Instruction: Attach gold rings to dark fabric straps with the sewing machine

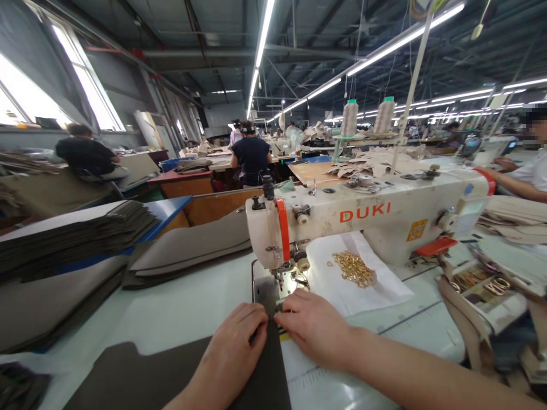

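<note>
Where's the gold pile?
In the head view, the gold pile sits right of centre on the white sheet, beyond the right hand, beside the sewing machine.

The dark panel [141, 370] is smooth and matt. The sewing machine [384, 245] has a glossy, scuffed housing; its needle plate [265, 289] is metal. Shiny gold-toned metal fittings [354, 269] contrast with the smooth desk [179, 313], which has a soft sheen.

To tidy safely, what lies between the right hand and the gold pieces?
Only the white sheet lies between the right hand and the gold pieces, in the head view.
</note>
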